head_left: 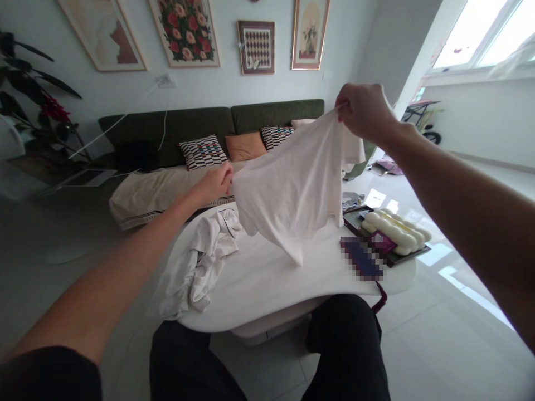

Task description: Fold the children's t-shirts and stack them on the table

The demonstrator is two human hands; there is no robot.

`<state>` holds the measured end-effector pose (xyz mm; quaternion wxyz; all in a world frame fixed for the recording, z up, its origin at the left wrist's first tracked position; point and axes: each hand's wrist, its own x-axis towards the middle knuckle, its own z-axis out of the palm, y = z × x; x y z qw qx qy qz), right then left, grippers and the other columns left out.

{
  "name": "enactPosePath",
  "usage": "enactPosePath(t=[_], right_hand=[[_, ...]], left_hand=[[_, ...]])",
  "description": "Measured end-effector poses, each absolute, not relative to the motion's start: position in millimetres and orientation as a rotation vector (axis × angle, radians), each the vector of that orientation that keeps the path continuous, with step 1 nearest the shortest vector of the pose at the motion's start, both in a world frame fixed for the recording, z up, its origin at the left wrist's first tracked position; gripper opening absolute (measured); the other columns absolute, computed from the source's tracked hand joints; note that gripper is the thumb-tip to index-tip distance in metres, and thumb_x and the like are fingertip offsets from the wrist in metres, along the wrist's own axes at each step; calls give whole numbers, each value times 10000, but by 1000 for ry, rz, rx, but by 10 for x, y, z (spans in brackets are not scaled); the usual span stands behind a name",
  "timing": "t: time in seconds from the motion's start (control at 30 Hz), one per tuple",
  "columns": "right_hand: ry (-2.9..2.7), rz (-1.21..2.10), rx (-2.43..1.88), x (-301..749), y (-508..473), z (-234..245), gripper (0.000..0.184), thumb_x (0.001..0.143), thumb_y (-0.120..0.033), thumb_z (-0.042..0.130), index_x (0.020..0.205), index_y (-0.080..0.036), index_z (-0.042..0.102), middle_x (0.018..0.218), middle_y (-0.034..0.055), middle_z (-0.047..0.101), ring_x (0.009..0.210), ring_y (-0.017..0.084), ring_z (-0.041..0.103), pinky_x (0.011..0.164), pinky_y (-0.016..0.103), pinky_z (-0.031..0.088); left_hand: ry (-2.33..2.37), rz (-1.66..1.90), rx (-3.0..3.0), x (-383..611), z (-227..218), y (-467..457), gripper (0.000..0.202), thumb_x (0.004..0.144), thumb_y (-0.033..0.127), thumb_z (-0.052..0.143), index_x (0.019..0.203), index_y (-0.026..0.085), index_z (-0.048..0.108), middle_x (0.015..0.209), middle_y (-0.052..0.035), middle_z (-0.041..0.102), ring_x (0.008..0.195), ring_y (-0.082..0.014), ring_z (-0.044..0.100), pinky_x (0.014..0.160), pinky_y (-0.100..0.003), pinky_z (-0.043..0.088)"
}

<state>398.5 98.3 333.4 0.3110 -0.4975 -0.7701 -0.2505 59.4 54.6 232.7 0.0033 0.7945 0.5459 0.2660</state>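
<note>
Above the white table (259,292), a pale cloth (288,189) hangs stretched between two hands. The left hand (219,181) pinches one edge over the table's left part; the right hand (363,111) grips another, higher, above the table's right part. The cloth's long axis slants upward from left hand to right, while a loose corner points down at the tabletop; whether it touches, I cannot tell. A crumpled pale garment (211,253) lies at the table's left end.

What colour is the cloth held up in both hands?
Plain pale off-white, no visible print on the cloth; seen in the head view, the only one.
</note>
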Motion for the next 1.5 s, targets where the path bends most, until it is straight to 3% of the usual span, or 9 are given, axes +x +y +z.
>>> enactPosePath(t=[0.13,0.37,0.53,0.67,0.83,0.93,1.07,1.27,1.5], right_hand=[[-1981,-586,-1384,4023,989,3362,211,838,-61,394,986,-46,544,655,42,607,706,114,566,825,298,363],[-1979,-667,-1400,4049,905,3358,262,862,-120,379,1063,-72,540,788,109,621,742,143,573,709,290,403],[-2017,-697,-1434,4081,935,3355,248,847,-114,398,949,-18,602,863,122,640,895,184,580,842,323,358],[-1960,-675,-1454,4135,930,3324,247,841,-120,409,896,-11,623,844,122,658,902,183,587,868,312,348],[-1850,-622,-1466,4212,867,3320,254,855,-141,406,906,-13,619,792,102,664,825,142,598,808,270,386],[-1780,-610,-1439,4268,878,3281,265,871,-169,401,923,5,594,846,88,659,842,106,577,827,252,365],[-1853,-538,-1490,4319,932,3096,391,878,-253,343,866,62,576,899,91,649,929,107,544,882,277,305],[-1901,-390,-1537,4366,839,2863,428,830,-314,415,825,76,591,825,89,665,816,67,558,761,237,345],[-1879,-213,-1462,4675,348,2996,595,723,-510,397,855,31,605,798,72,659,656,40,563,589,245,369]], left_hand=[[1577,915,2293,674,2239,556,168,852,264,313,960,204,428,661,18,539,535,-128,571,524,-227,409],[1590,796,2381,701,2109,556,247,825,375,421,992,200,473,598,23,546,498,-139,575,475,-216,392],[1749,682,2426,597,2088,700,187,704,294,559,838,165,579,659,-20,636,630,-174,601,583,-243,437],[2057,764,2442,591,2264,752,147,716,180,474,720,153,618,629,-44,639,707,-199,609,701,-272,440],[2410,945,2363,580,2631,698,219,788,163,401,888,92,583,695,-84,638,838,-226,604,793,-323,404],[2366,1146,2320,506,2793,661,270,849,195,330,961,84,549,744,-57,648,848,-173,602,803,-293,398],[2042,1094,2353,412,2840,648,231,812,280,428,852,133,601,754,-7,652,780,-131,618,737,-224,423],[1836,887,2172,282,2859,615,287,669,350,630,805,97,625,602,9,597,563,-97,564,604,-225,439],[1781,799,2225,240,3196,20,451,650,445,640,864,50,608,616,41,522,572,-64,542,643,-263,429]])
